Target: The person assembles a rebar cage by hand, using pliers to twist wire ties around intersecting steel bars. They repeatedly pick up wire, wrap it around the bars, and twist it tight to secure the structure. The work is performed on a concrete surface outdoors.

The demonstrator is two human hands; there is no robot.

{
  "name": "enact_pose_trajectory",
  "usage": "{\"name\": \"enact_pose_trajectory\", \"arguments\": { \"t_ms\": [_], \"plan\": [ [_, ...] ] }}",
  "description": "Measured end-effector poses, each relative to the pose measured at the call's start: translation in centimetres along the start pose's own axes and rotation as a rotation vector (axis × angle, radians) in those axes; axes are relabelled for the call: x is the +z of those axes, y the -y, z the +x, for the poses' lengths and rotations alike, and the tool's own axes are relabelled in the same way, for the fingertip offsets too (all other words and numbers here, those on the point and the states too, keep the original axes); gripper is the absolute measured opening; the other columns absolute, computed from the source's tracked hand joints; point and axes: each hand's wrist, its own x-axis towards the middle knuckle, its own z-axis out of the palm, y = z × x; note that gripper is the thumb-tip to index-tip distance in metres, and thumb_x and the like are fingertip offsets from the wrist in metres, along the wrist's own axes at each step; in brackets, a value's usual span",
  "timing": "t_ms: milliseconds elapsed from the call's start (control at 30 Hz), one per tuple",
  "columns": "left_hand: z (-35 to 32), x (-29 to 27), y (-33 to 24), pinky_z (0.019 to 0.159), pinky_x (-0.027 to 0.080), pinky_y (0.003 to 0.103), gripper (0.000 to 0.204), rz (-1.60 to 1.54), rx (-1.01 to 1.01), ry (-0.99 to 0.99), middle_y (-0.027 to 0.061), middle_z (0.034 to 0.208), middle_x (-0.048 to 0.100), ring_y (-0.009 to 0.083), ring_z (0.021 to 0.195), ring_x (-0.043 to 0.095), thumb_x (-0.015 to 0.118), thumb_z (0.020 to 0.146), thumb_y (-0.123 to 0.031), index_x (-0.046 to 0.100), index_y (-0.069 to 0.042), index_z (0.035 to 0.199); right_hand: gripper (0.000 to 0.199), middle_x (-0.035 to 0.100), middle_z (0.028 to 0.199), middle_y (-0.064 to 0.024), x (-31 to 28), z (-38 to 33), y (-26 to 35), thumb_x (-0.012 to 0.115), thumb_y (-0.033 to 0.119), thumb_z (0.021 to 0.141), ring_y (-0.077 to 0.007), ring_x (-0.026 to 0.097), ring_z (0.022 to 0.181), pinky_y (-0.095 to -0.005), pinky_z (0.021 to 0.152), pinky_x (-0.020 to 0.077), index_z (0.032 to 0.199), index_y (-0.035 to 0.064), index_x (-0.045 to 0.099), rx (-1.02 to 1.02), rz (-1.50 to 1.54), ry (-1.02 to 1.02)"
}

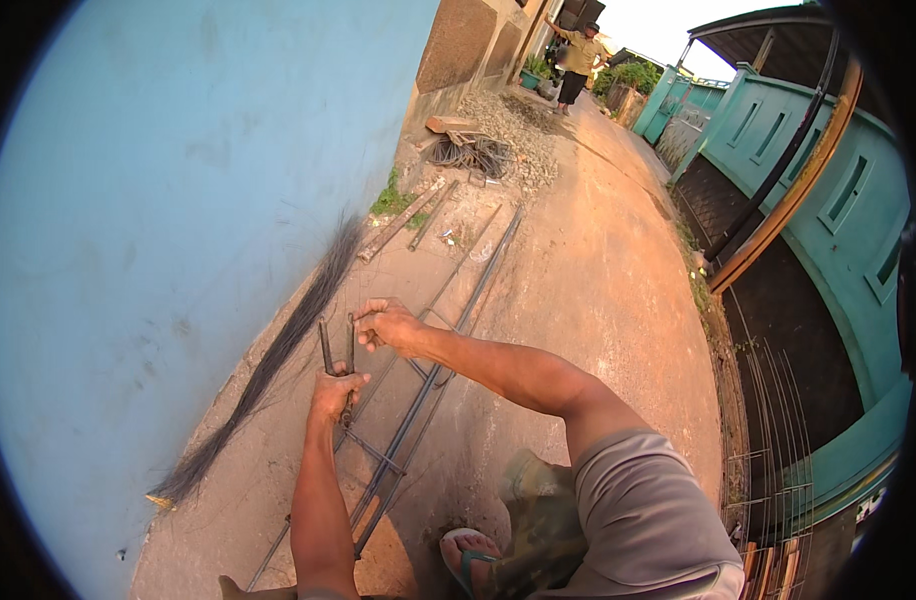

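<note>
My left hand (334,392) is closed around a dark metal tool, seemingly a pair of pincers (327,345), whose two spread handles point away from me. Beside the tip of the right-hand handle, my right hand (386,326) has its fingers pinched together; what lies between them is too small to make out. Under both hands a cage of steel reinforcing bars (410,425) with cross ties stretches along the ground. To the left, a long bundle of thin black wire (293,335) lies along the foot of the wall.
A blue wall (178,250) rises on the left. Farther ahead are wooden pieces (403,222), coiled wire (473,154) and a gravel heap (523,140). A person (580,65) stands up the lane. A green wall (808,170), slanted poles (793,190) and wire mesh (778,430) line the right.
</note>
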Motion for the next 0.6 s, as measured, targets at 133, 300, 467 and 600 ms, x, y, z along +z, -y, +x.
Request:
{"name": "enact_pose_trajectory", "arguments": {
  "t_ms": [133,300,467,600],
  "plan": [
    [-0.2,-1.1,0.1,0.039,0.037,0.027,0.022,0.043,-0.002,-0.017,0.004,0.055,0.057,0.0123,0.041,0.051,0.082,0.072,-0.009,0.06,-0.006,0.068,0.009,0.062,0.076,-0.011,1.5,0.1,0.8,0.059,0.005,0.095,-0.0157,0.064,0.066,-0.0279,0.051,0.0541,0.094,-0.0034,0.061,-0.048,0.03,0.001],
    [-1.0,-0.5,0.8,0.039,0.037,0.028,0.032,0.05,-0.002,-0.055,0.0031,0.054,0.055,0.0117,0.041,0.049,0.084,0.073,-0.015,0.054,-0.009,0.064,0.014,0.064,0.083,-0.0151,1.8,-1.8,3.0,0.057,0.005,0.096,-0.0171,0.068,0.073,-0.0289,0.056,0.0572,0.102,-0.0066,0.06,-0.307,-0.24,-0.009],
    [-0.9,-0.7,2.2,0.04,0.038,0.029,0.034,-0.025,0.038,-0.096,0.0023,0.054,0.053,0.0114,0.041,0.048,0.085,0.075,-0.02,0.053,-0.01,0.065,0.073,0.06,0.109,-0.0278,-0.4,-3.8,22.3,0.066,0.004,0.085,-0.0319,0.066,0.095,-0.0408,0.079,0.0582,0.145,-0.0098,0.027,-1.045,-0.624,-0.595],
    [-0.8,-1.4,0.3,0.04,0.039,0.028,0.032,0.013,0.01,-0.096,0.0029,0.054,0.053,0.0116,0.042,0.049,0.083,0.076,-0.018,0.054,-0.011,0.065,0.065,0.058,0.112,-0.0192,5.6,-8.9,31.3,0.068,0.008,0.082,-0.0358,0.062,0.094,-0.0456,0.081,0.0526,0.14,-0.0001,0.04,-1.486,-1.008,-0.468]
  ]
}}
